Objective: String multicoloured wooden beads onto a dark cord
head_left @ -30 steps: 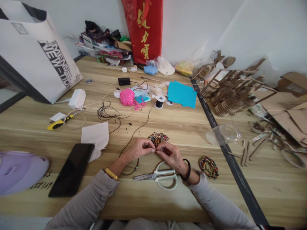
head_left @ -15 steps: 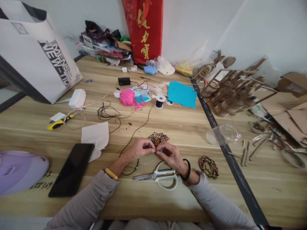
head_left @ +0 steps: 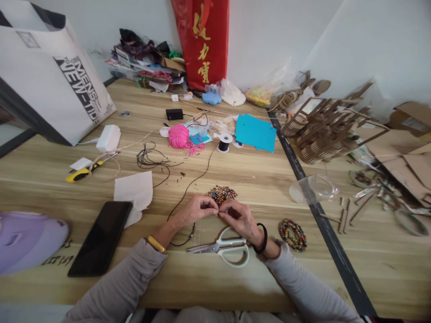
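At desk (head_left: 256,179) centre, near front edge: left hand (head_left: 195,209) and right hand (head_left: 239,217) brought together, fingertips meeting just in front of a loose pile of beads (head_left: 221,194). Left hand pinched shut on thin black cord (head_left: 188,186); right hand pinched shut at the same spot, apparently on a bead at the cord end, too small to confirm. Cord running from the fingertips back across the desk to a spool (head_left: 224,142); a second stretch looping below the left hand with a few strung beads (head_left: 191,232) on it, lying on the wood. Gold bangle on left wrist, black band on right wrist.

Just below the hands: white-handled scissors (head_left: 226,247), closed, flat on desk, right wrist above the handles. Right of the right wrist: finished bead bracelet (head_left: 292,234), apart from the hand. Left of the left forearm: black phone (head_left: 101,243), screen dark; white paper sheet (head_left: 134,192) touching its upper corner. Further back: pink yarn ball (head_left: 178,136), blue paper (head_left: 255,132), tangle of black cord scraps (head_left: 151,159), yellow cutter (head_left: 81,174). Clear plastic lid (head_left: 313,188) on the black seam at right.
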{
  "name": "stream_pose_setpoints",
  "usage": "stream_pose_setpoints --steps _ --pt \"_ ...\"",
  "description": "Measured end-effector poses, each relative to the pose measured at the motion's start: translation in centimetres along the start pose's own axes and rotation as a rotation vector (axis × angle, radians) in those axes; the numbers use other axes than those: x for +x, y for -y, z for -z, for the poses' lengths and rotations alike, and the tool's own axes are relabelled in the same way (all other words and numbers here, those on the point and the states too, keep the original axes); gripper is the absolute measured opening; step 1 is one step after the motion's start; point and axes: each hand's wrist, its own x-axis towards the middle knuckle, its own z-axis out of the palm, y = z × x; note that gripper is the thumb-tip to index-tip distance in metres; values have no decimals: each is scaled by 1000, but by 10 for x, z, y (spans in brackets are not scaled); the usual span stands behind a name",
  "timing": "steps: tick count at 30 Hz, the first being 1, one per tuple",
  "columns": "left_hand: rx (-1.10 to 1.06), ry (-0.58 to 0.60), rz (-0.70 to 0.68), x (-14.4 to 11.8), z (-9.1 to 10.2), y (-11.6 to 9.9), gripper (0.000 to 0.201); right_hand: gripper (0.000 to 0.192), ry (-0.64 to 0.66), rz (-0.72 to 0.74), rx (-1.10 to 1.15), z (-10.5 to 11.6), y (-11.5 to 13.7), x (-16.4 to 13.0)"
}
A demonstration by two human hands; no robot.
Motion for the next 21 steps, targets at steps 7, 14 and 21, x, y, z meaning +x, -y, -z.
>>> stream_pose_setpoints --steps 7,14,21 --pt "-12 12 -2 0 1 0 12 12 -16 -5 -5 1 -2 -1" --pt "-106 -2 -15 1 -1 8 14 14 1 6 -20 1 -1 0" --pt "-142 5 -17 0 -1 4 19 16 17 0 -21 0 -2 0"
